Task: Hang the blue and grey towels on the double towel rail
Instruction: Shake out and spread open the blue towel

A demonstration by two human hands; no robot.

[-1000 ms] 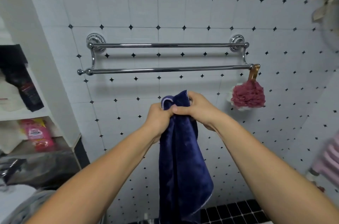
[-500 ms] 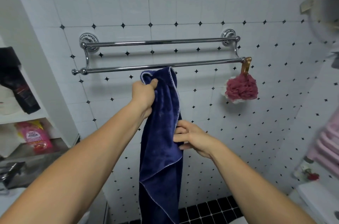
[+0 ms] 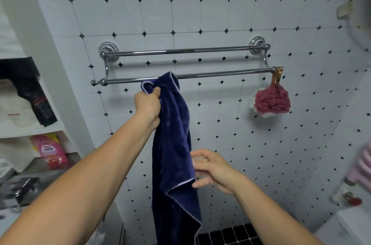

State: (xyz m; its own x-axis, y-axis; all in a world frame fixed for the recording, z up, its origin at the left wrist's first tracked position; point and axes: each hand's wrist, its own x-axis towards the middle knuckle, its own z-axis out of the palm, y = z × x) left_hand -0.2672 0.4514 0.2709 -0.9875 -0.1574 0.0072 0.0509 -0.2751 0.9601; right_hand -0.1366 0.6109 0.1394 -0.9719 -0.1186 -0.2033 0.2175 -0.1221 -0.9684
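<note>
The dark blue towel [image 3: 172, 144] hangs long and bunched in front of the white tiled wall. My left hand [image 3: 148, 104] grips its top end, which overlaps the front bar of the chrome double towel rail [image 3: 210, 75]. Lower down, my right hand [image 3: 210, 168] touches the towel's right edge with loosely bent fingers. I cannot tell whether those fingers pinch the cloth. Both bars of the rail carry nothing else. No grey towel shows.
A pink bath sponge [image 3: 271, 101] hangs from a hook at the rail's right end. White shelves [image 3: 30, 128] at the left hold a black item and a pink packet [image 3: 50, 150]. Black floor tiles [image 3: 226, 234] lie below. Pink cloth [image 3: 363, 164] shows at the right edge.
My left hand has lifted the towel's top end up to the front bar. My right hand let go of the top and dropped to the towel's middle, on its right edge.
</note>
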